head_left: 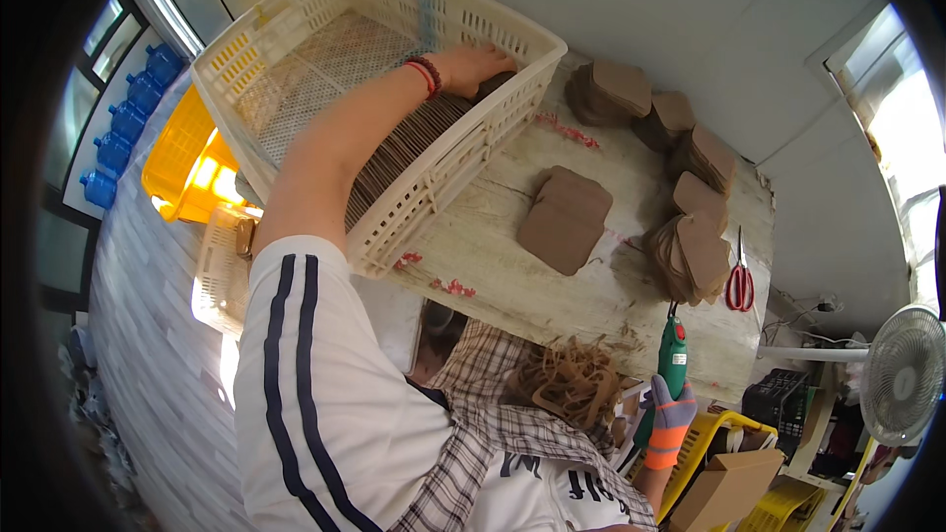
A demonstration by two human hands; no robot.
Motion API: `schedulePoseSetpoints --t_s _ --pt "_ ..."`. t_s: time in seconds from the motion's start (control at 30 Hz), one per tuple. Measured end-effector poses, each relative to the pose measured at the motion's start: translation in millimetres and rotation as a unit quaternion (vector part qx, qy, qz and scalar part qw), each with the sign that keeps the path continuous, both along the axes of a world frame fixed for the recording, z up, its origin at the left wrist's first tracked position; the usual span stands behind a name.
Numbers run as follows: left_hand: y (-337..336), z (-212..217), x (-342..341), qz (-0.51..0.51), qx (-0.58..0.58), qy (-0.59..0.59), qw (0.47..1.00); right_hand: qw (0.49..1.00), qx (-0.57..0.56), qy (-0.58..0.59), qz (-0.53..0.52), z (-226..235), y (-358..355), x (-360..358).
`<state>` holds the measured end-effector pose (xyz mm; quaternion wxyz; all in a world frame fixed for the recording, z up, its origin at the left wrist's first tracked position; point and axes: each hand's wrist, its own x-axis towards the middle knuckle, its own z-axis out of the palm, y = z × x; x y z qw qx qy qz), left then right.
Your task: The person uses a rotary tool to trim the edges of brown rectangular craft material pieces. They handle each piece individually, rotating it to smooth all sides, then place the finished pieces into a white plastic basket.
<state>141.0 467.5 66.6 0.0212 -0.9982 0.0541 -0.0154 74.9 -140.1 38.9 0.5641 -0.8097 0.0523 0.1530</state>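
Note:
Inside a white plastic crate [379, 241], my left hand [473, 69] reaches to the far right corner. Its fingers are bent over a brown flat piece [493, 87] at the end of a packed row of pieces [409, 148] standing on edge; the fingertips are partly hidden. Down at the right, my right hand [673, 417], in a grey and orange glove, is closed around a green handheld power tool [673, 355]. The tool has a red button, and its thin dark tip points up at the table's near edge.
Brown flat pieces [567, 220] lie mid-table [473, 236]. Several stacks [690, 256] line its right and back, beside red-handled scissors [740, 288]. Brown strips [567, 379] fill my lap. A white fan [902, 374] and yellow crate [705, 443] stand right; a yellow basket [182, 158] left.

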Motion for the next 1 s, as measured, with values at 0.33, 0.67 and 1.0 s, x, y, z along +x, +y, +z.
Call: schedulePoseSetpoints --t_s 0.33,0.67,1.0 --pt "-4 -19 -9 0.058 0.003 -0.059 0.997 1.000 0.016 0.004 0.003 -12 -4 0" --pt "15 -17 7 0.038 -0.108 0.019 0.993 1.000 -0.008 0.007 -0.001 -6 -11 -1" --pt "20 -15 -10 0.131 -0.218 0.031 0.967 1.000 -0.006 -0.008 0.023 -14 -18 -7"
